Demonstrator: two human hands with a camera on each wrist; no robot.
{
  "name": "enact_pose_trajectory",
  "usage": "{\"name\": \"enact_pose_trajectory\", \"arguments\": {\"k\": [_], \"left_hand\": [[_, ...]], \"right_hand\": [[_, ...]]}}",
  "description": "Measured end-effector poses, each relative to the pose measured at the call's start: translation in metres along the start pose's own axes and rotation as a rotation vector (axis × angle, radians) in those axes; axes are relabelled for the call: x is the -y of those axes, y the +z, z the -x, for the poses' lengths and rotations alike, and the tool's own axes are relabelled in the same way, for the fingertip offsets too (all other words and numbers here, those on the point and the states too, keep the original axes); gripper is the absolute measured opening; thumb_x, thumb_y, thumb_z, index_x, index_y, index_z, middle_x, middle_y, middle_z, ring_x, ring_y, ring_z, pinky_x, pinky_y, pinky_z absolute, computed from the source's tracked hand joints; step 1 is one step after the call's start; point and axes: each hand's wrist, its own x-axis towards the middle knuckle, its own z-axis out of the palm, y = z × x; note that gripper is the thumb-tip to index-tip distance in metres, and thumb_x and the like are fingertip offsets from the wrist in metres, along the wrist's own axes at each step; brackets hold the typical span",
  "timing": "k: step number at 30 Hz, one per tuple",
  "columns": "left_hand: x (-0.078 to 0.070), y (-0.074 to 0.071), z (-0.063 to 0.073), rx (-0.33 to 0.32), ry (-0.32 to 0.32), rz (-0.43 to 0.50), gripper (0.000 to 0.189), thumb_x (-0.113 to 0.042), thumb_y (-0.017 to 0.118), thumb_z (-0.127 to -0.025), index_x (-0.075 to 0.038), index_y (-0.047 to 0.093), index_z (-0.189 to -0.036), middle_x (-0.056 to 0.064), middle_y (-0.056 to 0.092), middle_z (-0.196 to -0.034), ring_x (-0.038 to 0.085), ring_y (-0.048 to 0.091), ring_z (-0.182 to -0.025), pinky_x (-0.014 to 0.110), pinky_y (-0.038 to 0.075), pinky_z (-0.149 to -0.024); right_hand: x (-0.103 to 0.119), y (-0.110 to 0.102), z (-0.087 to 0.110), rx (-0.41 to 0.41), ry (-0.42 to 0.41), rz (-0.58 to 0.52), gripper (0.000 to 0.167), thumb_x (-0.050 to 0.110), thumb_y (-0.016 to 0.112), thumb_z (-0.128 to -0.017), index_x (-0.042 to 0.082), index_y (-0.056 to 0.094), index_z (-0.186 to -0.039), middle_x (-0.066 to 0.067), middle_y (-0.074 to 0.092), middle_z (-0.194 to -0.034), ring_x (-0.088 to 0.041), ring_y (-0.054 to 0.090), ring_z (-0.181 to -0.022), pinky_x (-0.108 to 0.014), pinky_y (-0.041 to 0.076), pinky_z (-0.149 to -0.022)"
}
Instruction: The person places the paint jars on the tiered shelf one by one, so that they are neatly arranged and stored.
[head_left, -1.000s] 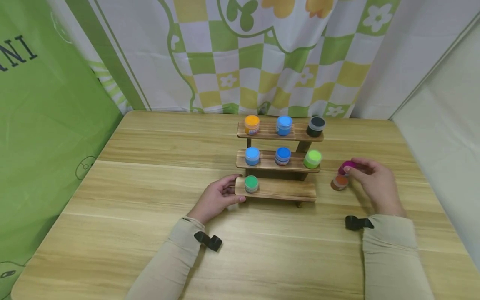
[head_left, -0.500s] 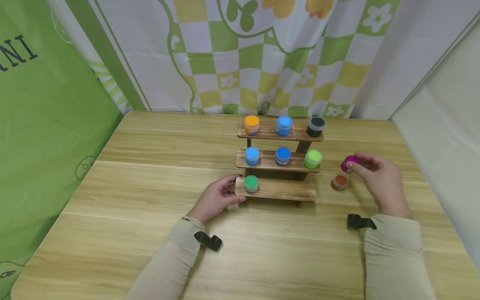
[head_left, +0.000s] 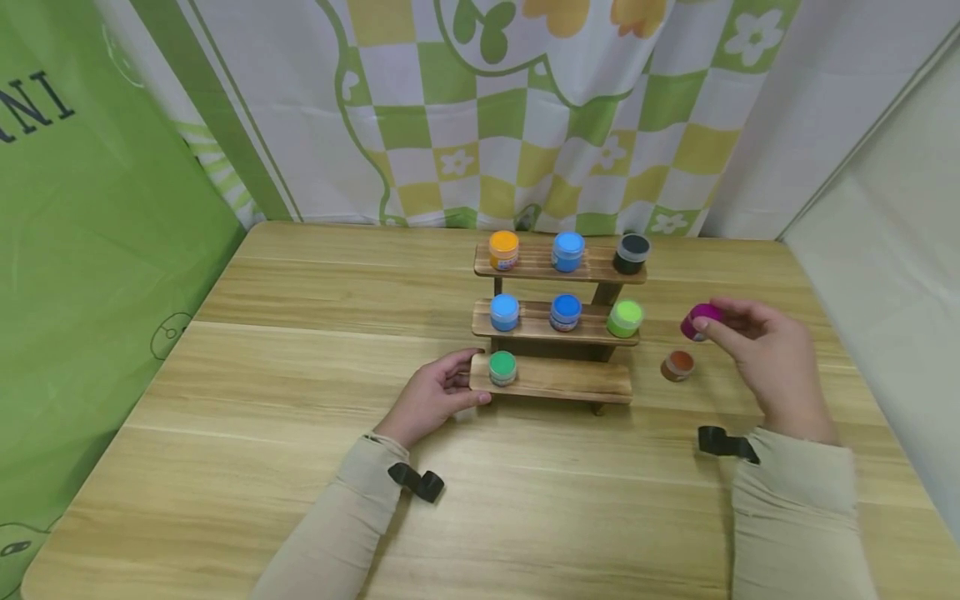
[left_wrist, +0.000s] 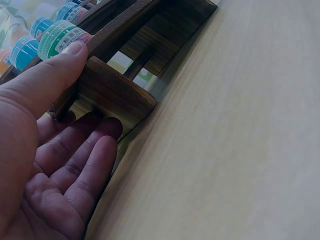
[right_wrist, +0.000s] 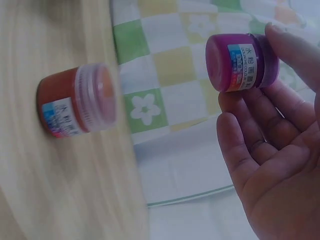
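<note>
My right hand pinches a small magenta paint jar by its lid end between thumb and fingers. In the right wrist view the labelled jar is held tipped over, clear of the table. A brown paint jar stands upright on the table just below it. My left hand grips the left end of the bottom step of a three-tier wooden stand, thumb on the near edge. The left wrist view shows the fingers curling under that end. A green paint jar sits on this step, near the thumb.
The middle step carries light blue, dark blue and lime green jars. On the top step are orange, blue and black ones. A checked curtain hangs behind the wooden table.
My right hand has raised the magenta jar off from beside the brown jar, drawing it slightly right and tilting it. My left hand and the stand stay in place.
</note>
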Motion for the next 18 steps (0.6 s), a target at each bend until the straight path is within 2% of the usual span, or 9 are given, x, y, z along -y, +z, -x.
{"name": "enact_pose_trajectory", "arguments": {"k": [9, 18], "left_hand": [[0.0, 0.0, 0.0, -0.004, -0.002, -0.007, 0.071, -0.017, 0.084, -0.084, -0.01, 0.051, -0.147, 0.007, 0.066, -0.125, 0.022, 0.066, -0.108, 0.032, 0.057, -0.092], [0.0, 0.0, 0.0, -0.002, -0.002, -0.006, 0.071, -0.016, 0.084, -0.084, -0.009, 0.051, -0.147, 0.007, 0.066, -0.125, 0.021, 0.067, -0.108, 0.031, 0.057, -0.091]], "right_hand": [[0.015, -0.002, 0.008, 0.0, -0.048, -0.085, 0.052, 0.032, 0.077, -0.09, 0.005, 0.064, -0.132, 0.028, 0.066, -0.099, 0.006, 0.063, -0.094, -0.004, 0.047, -0.077], [0.029, 0.0, 0.016, 0.02, -0.119, -0.091, 0.045, 0.026, 0.077, -0.09, 0.004, 0.066, -0.128, 0.023, 0.068, -0.1, 0.005, 0.066, -0.09, -0.006, 0.051, -0.076]]}}
